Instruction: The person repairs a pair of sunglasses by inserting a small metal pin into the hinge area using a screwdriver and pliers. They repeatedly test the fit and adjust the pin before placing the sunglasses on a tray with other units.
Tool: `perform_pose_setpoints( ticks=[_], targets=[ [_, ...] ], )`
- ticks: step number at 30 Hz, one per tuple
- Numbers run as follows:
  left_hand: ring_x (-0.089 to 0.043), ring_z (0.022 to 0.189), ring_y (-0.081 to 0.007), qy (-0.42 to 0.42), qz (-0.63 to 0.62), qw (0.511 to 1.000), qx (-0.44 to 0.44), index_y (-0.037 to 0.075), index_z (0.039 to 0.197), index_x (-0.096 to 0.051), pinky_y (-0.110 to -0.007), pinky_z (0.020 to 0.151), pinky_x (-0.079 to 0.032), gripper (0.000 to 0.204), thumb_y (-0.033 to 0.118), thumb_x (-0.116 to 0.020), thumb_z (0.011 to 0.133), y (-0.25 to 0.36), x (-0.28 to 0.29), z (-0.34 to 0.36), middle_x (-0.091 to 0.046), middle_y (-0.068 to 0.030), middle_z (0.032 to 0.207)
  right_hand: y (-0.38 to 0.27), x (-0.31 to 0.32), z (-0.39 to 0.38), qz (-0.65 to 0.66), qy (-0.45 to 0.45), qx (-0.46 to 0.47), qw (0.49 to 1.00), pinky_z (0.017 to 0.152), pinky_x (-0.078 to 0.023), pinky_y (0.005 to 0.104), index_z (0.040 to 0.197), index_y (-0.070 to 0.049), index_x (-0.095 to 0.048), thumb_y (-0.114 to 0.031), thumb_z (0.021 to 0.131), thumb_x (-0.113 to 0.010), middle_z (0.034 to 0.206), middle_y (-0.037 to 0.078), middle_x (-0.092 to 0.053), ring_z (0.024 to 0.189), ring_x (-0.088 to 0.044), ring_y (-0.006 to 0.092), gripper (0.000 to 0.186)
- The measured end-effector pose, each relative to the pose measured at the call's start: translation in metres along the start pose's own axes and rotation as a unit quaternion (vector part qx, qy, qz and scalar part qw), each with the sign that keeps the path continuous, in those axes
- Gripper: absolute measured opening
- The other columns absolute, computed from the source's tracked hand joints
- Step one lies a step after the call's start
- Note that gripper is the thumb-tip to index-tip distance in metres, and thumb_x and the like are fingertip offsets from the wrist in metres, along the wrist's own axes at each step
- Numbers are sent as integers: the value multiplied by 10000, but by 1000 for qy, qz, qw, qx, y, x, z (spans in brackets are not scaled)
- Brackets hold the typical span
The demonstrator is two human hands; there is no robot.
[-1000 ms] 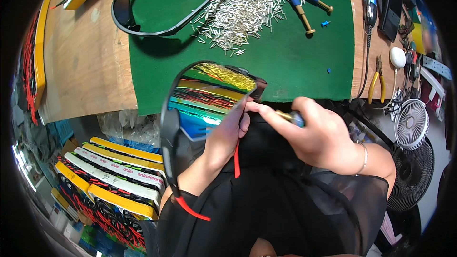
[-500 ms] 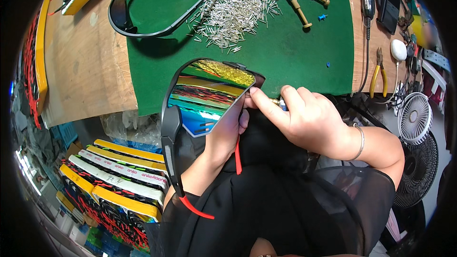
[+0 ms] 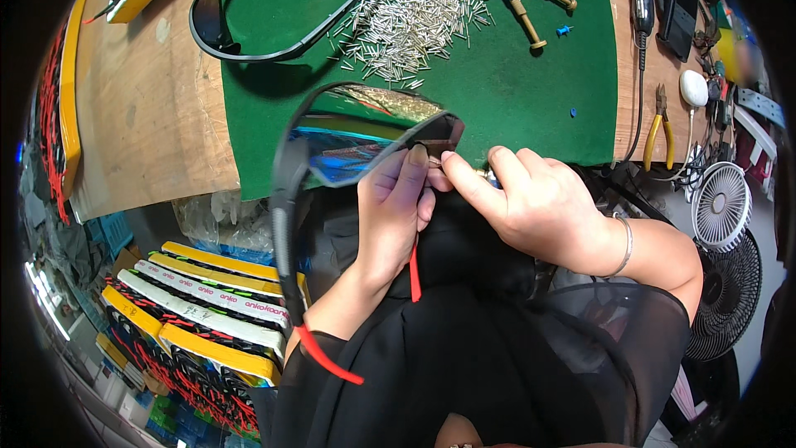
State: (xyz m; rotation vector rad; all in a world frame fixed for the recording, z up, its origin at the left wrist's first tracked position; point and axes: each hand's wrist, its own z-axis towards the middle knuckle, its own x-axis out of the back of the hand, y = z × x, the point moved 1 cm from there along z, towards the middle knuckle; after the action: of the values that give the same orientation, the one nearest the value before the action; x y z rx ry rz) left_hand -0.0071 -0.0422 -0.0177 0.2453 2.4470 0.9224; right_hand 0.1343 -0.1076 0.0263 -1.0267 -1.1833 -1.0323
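Note:
My left hand [image 3: 396, 199] is closed round the right-hand end of a pair of wraparound sunglasses [image 3: 362, 146], its thumb pressed near the frame's corner. They have a mirrored lens and dark frame; one temple with a red tip [image 3: 332, 361] hangs down across my left forearm. Another red tip [image 3: 415, 275] shows below my left fingers. My right hand [image 3: 531, 203] is closed on a small hand tool with brass and blue parts [image 3: 491, 176], mostly hidden in the fist. Its index finger reaches to the left fingertips, where the two hands meet at the frame.
On the green mat [image 3: 531, 108] lie a heap of small metal pins [image 3: 414, 21], two blue-and-brass hand tools [image 3: 518, 12], a push pin [image 3: 565, 31] and another pair of glasses [image 3: 274, 56]. Yellow-handled pliers [image 3: 659, 129] and a corded tool [image 3: 640, 0] lie right. Packed glasses [image 3: 207, 307] stand lower left.
The sunglasses have tilted, so the lens shows narrower and its reflections differ. The hanging temple has swung slightly left. My left thumb now shows over the frame; my right hand has barely moved.

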Motion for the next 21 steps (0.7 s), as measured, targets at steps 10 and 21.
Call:
perform_pose_setpoints(
  ticks=[10, 21],
  targets=[
    [-393, 453, -13, -15, -25, 999, 20, -5, 806, -546, -148, 377, -278, 279, 209, -419, 932, 1, 3, 1, -546, -24, 689, 1, -3, 4, 5, 21, 7, 1000, 380, -384, 191, 1028, -156, -568, -155, 712, -539, 610, 1, -407, 469, -421, 97, 317],
    [-356, 478, 14, -37, 7, 998, 55, 27, 1128, -537, -127, 397, -243, 315, 230, -380, 946, 10, 0, -2, -522, 21, 702, 4, 0, 8, 24, -11, 19, 999, 407, -430, 216, 1056, -106, -557, -153, 712, -533, 659, 31, -499, 491, -492, 117, 348]
  ],
)
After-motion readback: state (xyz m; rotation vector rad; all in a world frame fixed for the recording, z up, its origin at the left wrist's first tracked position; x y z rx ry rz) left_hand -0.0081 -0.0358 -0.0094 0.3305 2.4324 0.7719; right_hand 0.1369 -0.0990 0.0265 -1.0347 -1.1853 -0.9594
